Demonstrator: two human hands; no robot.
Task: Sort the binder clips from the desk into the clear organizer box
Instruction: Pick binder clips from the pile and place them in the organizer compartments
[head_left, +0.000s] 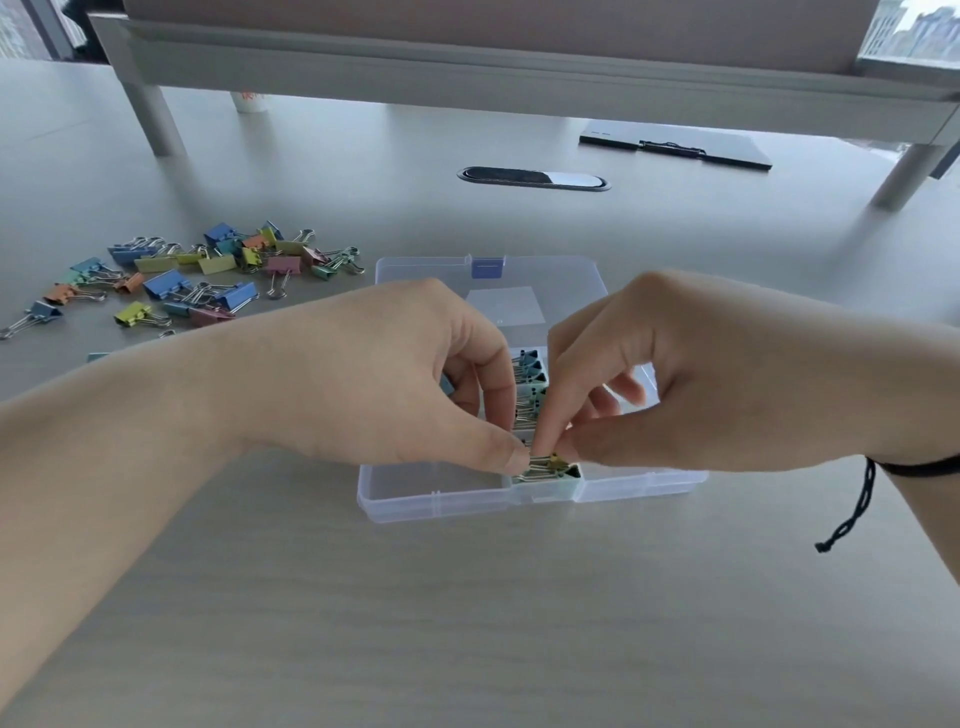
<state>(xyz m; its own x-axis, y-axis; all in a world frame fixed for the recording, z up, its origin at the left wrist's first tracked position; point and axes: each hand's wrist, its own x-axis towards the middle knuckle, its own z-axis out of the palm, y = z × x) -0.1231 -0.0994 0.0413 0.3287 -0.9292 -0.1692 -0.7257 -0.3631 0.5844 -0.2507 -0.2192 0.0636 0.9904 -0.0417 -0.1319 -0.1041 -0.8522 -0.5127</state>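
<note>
Clear plastic forms the organizer box (436, 501), which sits on the grey tabletop (467, 623) at the centre of the head view, its lid (488, 275) folded back toward 12 o'clock.

Head view:

- Both hands work over the middle column of the box. The left hand (410, 379) has thumb and forefinger curled down onto the wire handles of a yellow binder clip (551, 461). The right hand (665, 374) pinches the same clip from the 3 o'clock side. Neither hand is spread; both pinch this one clip.
- The yellow binder clip lies at the 6 o'clock end of the middle column, at or just above the compartment rim. Whether it is fully seated cannot be told.
- Blue and teal sorted clips (531, 379) fill the column toward 12 o'clock.
- The loose clip pile (208, 270) lies on the tabletop at 10 o'clock from the box, well apart from it.

Probable faults from this position:

1. Clip springs sideways on release. Cause: uneven pressure on the wire handles from the two hands.
2. Neighbouring clips are disturbed. Cause: fingers crowded in a narrow column, with the row already tightly packed.
3. Box slides or tips. Cause: downward force at its 6 o'clock edge while neither hand steadies the wall.
4. Colour groups mix. Cause: the yellow clip sits beside teal clips in one column.
5. Wrist cord (852, 509) at 4 o'clock could snag the box corner.
</note>
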